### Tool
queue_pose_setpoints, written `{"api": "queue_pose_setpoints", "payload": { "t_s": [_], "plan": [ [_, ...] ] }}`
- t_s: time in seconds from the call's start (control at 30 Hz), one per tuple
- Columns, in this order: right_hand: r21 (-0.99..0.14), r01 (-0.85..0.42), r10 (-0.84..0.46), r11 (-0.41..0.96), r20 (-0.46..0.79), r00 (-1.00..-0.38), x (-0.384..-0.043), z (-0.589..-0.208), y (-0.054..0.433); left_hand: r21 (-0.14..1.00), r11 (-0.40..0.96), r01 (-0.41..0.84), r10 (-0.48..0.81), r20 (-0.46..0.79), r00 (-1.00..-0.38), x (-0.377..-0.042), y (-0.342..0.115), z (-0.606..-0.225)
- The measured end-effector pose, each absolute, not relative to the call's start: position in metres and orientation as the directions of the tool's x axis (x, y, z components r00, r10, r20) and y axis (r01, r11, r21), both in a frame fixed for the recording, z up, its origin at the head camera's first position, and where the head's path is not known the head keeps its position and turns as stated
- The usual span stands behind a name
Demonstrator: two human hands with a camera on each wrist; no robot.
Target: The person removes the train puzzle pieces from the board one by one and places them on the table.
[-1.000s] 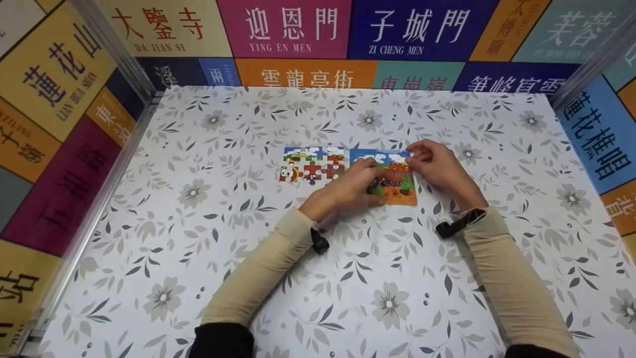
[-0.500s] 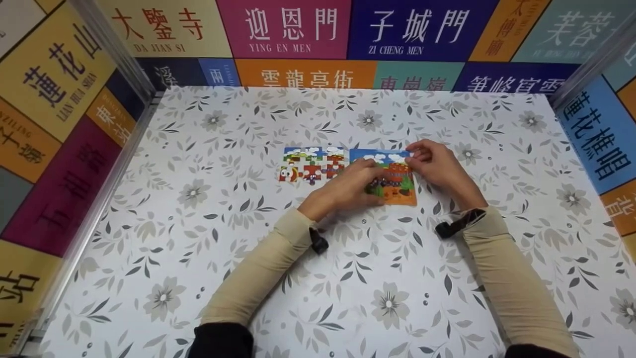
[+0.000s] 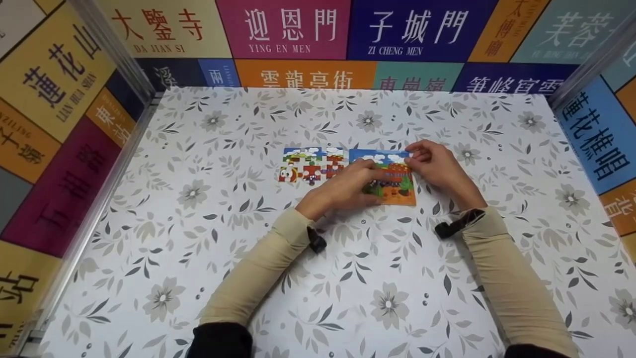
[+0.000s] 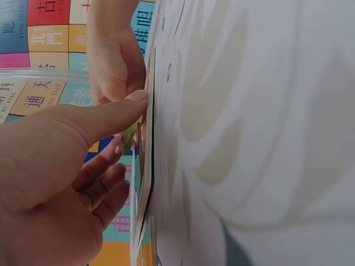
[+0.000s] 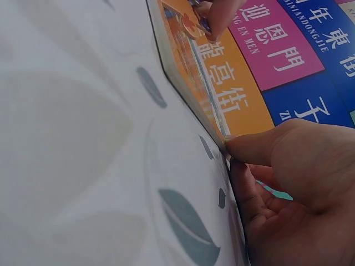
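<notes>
A small jigsaw puzzle board (image 3: 393, 194) with a blue sky, clouds and an orange ground lies on the table. My left hand (image 3: 348, 186) reaches over its left part and hides much of it. In the left wrist view, the left thumb (image 4: 119, 112) rests along the board's near edge. The curled fingertips hold a tilted puzzle piece (image 4: 128, 141) with green on it. My right hand (image 3: 437, 165) pinches the board's far right corner between thumb (image 5: 252, 147) and index finger. Left of the board, several puzzle pieces (image 3: 312, 172) lie together in a partial picture.
A white tablecloth (image 3: 298, 278) with grey flowers and leaves covers the table. Colourful panels (image 3: 283, 30) with large characters stand along the back and both sides. A black wrist camera (image 3: 317, 241) sits at the left cuff.
</notes>
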State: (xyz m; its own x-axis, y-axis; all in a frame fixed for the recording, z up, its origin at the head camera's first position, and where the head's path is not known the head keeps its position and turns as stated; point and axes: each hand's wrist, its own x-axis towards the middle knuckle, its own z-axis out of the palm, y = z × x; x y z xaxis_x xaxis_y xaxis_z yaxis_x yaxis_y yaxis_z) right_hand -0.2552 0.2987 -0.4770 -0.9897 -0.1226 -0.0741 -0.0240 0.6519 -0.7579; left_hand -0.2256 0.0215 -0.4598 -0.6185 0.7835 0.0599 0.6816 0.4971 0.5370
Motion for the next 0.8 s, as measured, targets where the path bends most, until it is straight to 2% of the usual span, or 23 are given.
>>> {"api": "queue_pose_setpoints", "payload": {
  "t_s": [0.3,0.57,0.8],
  "plan": [
    [-0.756,-0.027,-0.125,0.653,-0.072,-0.990,-0.255,-0.477,0.299,0.521,0.510,0.685,0.787,0.039,-0.615,-0.225,0.019,-0.459],
    [-0.756,-0.026,-0.129,0.654,-0.078,-0.988,-0.254,-0.478,0.301,0.505,0.490,0.710,0.781,0.106,-0.615,-0.227,0.016,-0.459],
    [-0.758,-0.044,-0.140,0.650,-0.062,-0.988,-0.253,-0.477,0.301,0.570,0.434,0.698,0.761,0.184,-0.623,-0.233,0.000,-0.455]
  ]
}}
